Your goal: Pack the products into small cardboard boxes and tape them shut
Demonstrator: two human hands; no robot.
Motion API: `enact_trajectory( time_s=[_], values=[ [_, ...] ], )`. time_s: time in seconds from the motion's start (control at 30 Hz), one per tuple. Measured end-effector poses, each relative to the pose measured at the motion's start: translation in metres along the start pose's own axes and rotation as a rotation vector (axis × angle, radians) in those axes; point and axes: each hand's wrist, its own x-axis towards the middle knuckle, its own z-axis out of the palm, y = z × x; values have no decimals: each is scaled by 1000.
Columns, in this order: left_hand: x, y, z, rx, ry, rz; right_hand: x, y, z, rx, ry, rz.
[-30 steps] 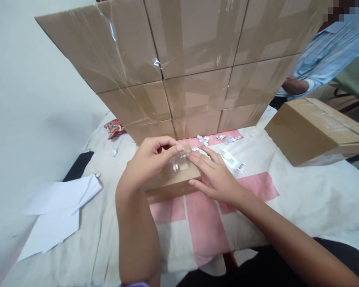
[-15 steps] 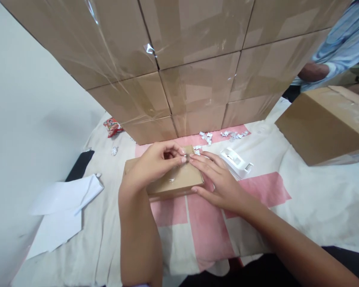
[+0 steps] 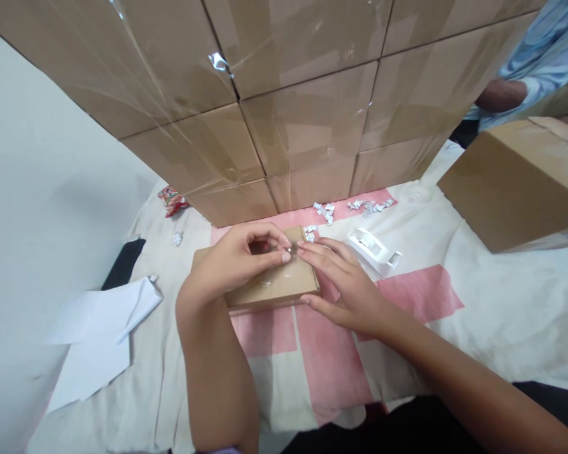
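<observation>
A small flat cardboard box [image 3: 288,282] lies in front of me, with shiny clear tape on its top. Over it, my left hand [image 3: 246,255] pinches a small glossy bit, seemingly a piece of clear tape [image 3: 289,250], between thumb and fingertips. My right hand [image 3: 343,284] is open, its fingers stretched out toward that same spot. The right fingertips rest at the box's right end and the thumb touches the front edge. Just beyond the right hand stands a white tape dispenser [image 3: 373,252].
Behind the small box rises a wrapped stack of cardboard cartons [image 3: 307,139]. Crumpled white scraps [image 3: 372,207] lie at its foot. A larger carton [image 3: 515,183] sits at right, near another person's hand [image 3: 500,96]. White papers [image 3: 99,334] and a red packet [image 3: 171,200] are at left.
The view has shifted slightly. Both hands stay at nearly the same place on the small box, the left fingertips having drawn a little away from the right ones.
</observation>
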Motion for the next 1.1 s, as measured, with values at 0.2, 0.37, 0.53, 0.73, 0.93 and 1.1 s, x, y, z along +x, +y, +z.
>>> enact_trajectory(
  time_s=[0.2, 0.37, 0.53, 0.73, 0.93, 1.1],
  values=[
    [2, -4, 1, 55, -7, 27, 0, 0, 0, 9, -7, 12],
    [2, -7, 1, 189, -9, 103, 1, 0, 0, 17, -1, 4],
    [0, -12, 2, 395, 64, 77, 0, -1, 1, 39, -2, 24],
    [1, -11, 4, 439, 138, -101, 0, 1, 2, 50, 0, 24],
    [2, -8, 8, 431, 90, -106, 0, 1, 2, 61, -5, 24],
    [5, -4, 14, 365, 141, -132, 1, 0, 1, 64, -13, 28]
  ],
)
